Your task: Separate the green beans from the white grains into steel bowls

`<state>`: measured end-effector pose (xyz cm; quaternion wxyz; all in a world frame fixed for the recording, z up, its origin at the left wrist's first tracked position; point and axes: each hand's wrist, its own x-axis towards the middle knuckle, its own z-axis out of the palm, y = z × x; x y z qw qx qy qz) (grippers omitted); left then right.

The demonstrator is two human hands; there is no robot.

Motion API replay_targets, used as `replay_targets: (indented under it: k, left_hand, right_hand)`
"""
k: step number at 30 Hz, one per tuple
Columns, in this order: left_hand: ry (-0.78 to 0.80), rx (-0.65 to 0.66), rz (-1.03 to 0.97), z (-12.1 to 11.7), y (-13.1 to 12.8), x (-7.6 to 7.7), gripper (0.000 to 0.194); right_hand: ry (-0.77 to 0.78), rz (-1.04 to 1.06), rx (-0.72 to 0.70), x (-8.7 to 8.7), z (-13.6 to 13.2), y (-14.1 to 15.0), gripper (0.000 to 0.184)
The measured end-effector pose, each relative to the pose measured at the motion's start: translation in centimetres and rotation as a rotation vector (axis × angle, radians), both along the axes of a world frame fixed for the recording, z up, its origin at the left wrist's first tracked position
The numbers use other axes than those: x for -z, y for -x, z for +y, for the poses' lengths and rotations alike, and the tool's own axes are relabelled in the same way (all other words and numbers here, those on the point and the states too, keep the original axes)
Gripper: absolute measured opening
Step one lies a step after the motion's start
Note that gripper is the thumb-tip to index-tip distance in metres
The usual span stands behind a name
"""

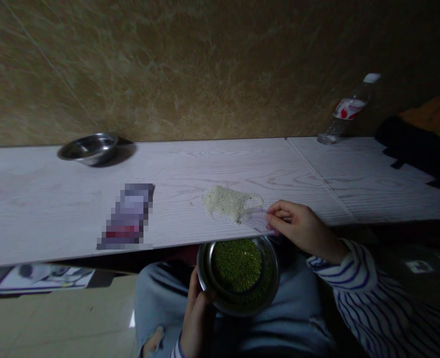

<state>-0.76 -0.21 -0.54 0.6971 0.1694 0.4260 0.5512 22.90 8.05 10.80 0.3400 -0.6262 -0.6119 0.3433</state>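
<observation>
My left hand grips the near left rim of a steel bowl, which is over my lap just below the table's front edge. Green mung beans fill its bottom, with a few pale grains on top. Between the thumb and fingers of my right hand is a thin, clear plastic piece with a curved edge, which looks like a protractor. Its curved side touches the near right part of a pile of white rice grains spread on the table, where a few darker specks show.
A second steel bowl stands at the back left of the white table. A blurred-out flat object lies in front of it. Toward the right are a plastic bottle and a dark and orange cloth item. A wall rises behind.
</observation>
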Motion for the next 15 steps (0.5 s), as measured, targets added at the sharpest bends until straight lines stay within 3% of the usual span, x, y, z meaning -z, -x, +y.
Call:
replay_targets:
  k: [15]
  left_hand:
    - [0.007, 0.002, -0.029, 0.0, 0.2, -0.2, 0.059]
  right_hand:
    - [0.058, 0.036, -0.008, 0.2, -1.5, -0.3, 0.014]
